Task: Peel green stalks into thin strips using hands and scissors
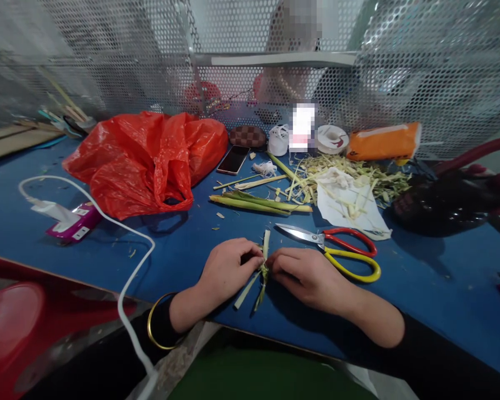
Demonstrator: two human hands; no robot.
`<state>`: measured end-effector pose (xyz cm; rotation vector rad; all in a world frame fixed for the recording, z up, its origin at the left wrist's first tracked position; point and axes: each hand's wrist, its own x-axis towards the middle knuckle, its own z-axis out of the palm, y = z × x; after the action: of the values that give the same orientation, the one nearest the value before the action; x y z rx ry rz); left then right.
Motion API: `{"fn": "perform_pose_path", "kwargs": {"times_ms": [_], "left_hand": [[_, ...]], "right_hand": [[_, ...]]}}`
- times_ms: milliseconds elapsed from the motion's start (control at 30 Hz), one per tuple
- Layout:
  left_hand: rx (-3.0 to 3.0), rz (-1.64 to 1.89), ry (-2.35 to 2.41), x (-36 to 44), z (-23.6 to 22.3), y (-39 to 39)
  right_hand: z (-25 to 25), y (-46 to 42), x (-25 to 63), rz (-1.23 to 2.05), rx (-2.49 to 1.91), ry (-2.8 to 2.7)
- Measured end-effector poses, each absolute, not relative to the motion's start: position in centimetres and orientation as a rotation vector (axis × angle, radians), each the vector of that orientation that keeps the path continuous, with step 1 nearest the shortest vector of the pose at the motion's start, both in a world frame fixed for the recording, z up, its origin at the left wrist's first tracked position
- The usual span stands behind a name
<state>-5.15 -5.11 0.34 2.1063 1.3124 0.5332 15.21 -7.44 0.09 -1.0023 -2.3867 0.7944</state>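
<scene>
My left hand (228, 268) and my right hand (306, 273) rest on the blue table (183, 250) near its front edge, fingertips meeting. Both pinch a small bundle of green leaf strips (263, 266), whose pale ends stick out above and below the fingers. A gold bangle (155, 328) circles my left wrist. Red-and-yellow scissors (337, 247) lie just beyond my right hand, blades pointing left. More green strips (258, 203) lie further back.
A red plastic bag (145, 158) sits at left, a phone (233, 160) behind it. A white cable (125, 239) and charger run off the front edge. Leaf scraps (350, 178), white paper, an orange packet (383, 141) and a dark bag (437, 203) lie at right. A perforated metal screen stands behind.
</scene>
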Motion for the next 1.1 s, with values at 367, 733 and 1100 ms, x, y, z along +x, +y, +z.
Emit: {"fn": "perform_pose_path", "kwargs": {"times_ms": [367, 733, 1100], "left_hand": [[1.649, 0.546, 1.146, -5.0, 0.7, -4.9], [1.265, 0.405, 1.123, -3.9, 1.0, -4.3], [1.292, 0.446, 1.156, -3.9, 0.2, -4.5]], "right_hand": [[0.0, -7.3, 15.3, 0.767, -1.011, -2.403], [0.5, -7.2, 15.3, 0.897, -1.146, -2.210], [1.6, -6.5, 13.9, 1.555, -1.219, -1.589]]}}
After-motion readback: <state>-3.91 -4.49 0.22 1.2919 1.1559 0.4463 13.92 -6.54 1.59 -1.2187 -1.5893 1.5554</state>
